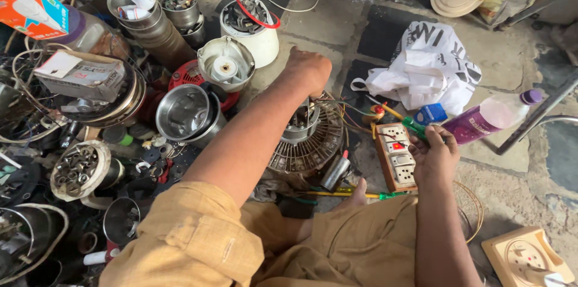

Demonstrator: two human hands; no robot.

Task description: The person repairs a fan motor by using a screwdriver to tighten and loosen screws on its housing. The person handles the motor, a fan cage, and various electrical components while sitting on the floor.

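A round metal fan motor with a ribbed frame [313, 145] lies on the floor in front of me, coloured wires trailing from it. My left hand [308, 69] rests closed on the top of the motor. My right hand [435, 153] grips a green-handled screwdriver [414, 126] beside a wooden switch board [396, 156] with white sockets and a red switch. A yellow tester screwdriver [346, 193] lies near my knee.
Steel jars [183, 114], mixer bases [250, 25], tins of nuts [78, 169] and cardboard boxes [81, 75] crowd the left. A white plastic bag [430, 67], a purple-liquid bottle [490, 115] and a blue item lie right. A beige socket plate [527, 257] sits bottom right.
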